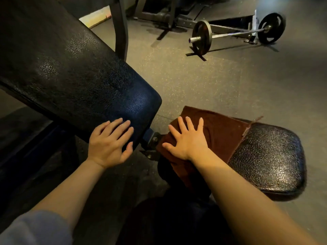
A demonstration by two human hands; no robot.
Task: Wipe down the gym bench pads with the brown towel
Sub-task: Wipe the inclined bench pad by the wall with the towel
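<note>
Left hand (108,140): my grip lay spread, fingers straight, flat on the lower end of the back pad (74,75).
Right hand (185,138): grip spread too, palm pressing down on the brown towel (219,128).
Towel: covered the near part of the seat pad (269,156), one edge hanging over toward me.
Floor (194,80): a barbell (235,33) lay well apart, behind.

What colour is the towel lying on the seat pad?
Dark reddish brown, plain with no pattern; the towel shows best in the head view, under the right hand.
</note>
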